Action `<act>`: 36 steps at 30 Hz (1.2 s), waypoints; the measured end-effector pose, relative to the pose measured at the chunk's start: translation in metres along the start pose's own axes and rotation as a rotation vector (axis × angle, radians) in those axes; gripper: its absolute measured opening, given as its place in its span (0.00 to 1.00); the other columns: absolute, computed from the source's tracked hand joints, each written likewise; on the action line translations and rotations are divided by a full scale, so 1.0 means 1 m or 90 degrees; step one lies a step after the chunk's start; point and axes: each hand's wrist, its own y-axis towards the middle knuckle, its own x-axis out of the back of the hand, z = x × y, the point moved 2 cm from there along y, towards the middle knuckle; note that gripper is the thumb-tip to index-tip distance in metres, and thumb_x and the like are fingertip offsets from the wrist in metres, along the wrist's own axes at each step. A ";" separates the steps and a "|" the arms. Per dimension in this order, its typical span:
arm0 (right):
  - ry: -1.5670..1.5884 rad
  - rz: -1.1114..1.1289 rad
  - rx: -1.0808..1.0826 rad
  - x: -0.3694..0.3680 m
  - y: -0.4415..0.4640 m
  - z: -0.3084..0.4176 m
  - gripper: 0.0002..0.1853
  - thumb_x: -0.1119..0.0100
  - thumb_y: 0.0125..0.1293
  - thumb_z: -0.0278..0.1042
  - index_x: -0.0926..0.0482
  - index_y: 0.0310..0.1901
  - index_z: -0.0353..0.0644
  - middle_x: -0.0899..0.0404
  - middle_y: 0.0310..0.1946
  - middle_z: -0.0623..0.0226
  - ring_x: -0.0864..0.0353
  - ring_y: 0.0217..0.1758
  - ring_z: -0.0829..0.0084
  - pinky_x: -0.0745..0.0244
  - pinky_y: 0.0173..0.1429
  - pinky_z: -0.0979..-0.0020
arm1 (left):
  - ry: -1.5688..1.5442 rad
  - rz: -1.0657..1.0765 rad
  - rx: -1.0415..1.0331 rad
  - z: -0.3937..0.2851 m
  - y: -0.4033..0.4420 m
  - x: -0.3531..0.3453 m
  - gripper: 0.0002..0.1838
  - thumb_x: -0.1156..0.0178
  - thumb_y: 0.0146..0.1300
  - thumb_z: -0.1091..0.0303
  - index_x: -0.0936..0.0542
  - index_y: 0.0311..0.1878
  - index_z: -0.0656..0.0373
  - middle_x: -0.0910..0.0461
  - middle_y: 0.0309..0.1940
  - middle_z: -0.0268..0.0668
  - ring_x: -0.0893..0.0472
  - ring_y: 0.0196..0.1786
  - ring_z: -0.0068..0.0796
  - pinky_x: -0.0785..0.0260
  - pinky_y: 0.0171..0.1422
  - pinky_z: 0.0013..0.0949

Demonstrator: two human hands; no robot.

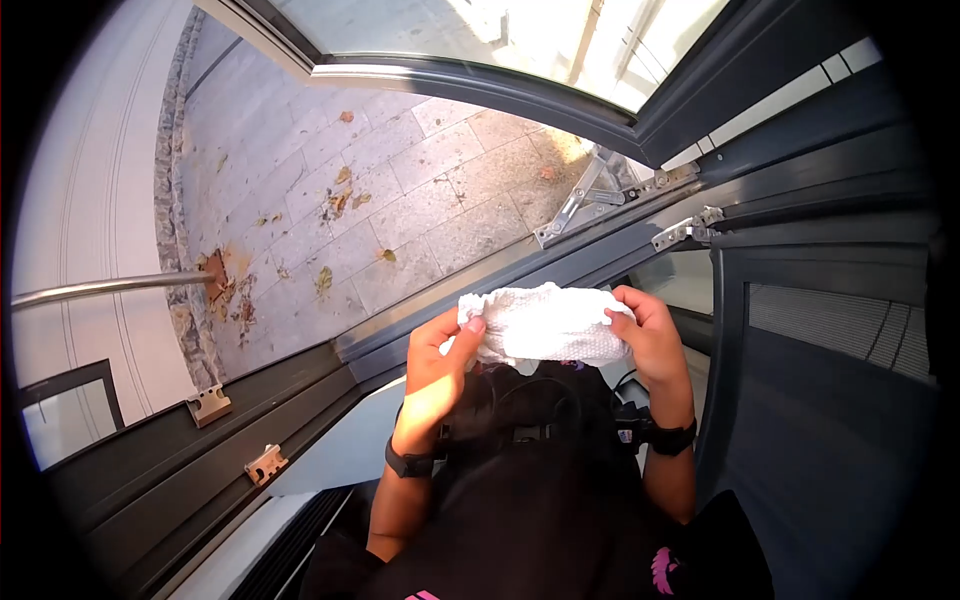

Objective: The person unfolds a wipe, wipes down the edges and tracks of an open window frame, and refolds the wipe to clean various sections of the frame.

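Note:
A white textured cloth [550,325] is stretched sideways between my two hands, in front of my dark shirt and near the window frame. My left hand [440,365] grips its left end, thumb on top. On the right end, my right hand [652,338] pinches the cloth with thumb and fingers. The cloth looks folded or bunched, with a crumpled lower edge. Each wrist wears a black band.
An open window sash [480,85] angles outward at the top. Metal hinge arms [585,200] join it to the dark frame [480,285]. Latch pieces [265,464] sit on the lower left frame. Outside lies paving with dry leaves and a metal rail [110,288].

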 end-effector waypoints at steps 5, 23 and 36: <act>-0.105 0.025 0.058 0.003 0.058 0.008 0.13 0.46 0.74 0.34 0.19 0.40 0.32 0.27 0.24 0.80 0.34 0.28 0.88 0.38 0.30 0.79 | -0.065 -0.169 -0.003 0.001 0.002 -0.005 0.14 0.45 0.75 0.64 0.16 0.48 0.64 0.20 0.28 0.27 0.29 0.27 0.14 0.35 0.33 0.22; -0.528 0.109 -0.002 -0.044 0.080 -0.003 0.05 0.43 0.67 0.25 0.23 0.37 0.30 0.30 0.19 0.59 0.38 0.23 0.80 0.38 0.28 0.74 | 0.037 -0.285 0.169 0.051 -0.015 0.059 0.15 0.42 0.72 0.64 0.17 0.51 0.67 0.15 0.33 0.35 0.22 0.38 0.17 0.29 0.46 0.27; -0.712 -0.044 0.256 -0.070 0.122 -0.006 0.10 0.37 0.63 0.23 0.21 0.46 0.32 0.20 0.38 0.53 0.20 0.37 0.58 0.25 0.44 0.64 | 0.469 -0.462 -0.044 0.031 0.033 0.076 0.12 0.35 0.63 0.68 0.18 0.48 0.62 0.18 0.35 0.44 0.16 0.36 0.44 0.27 0.39 0.38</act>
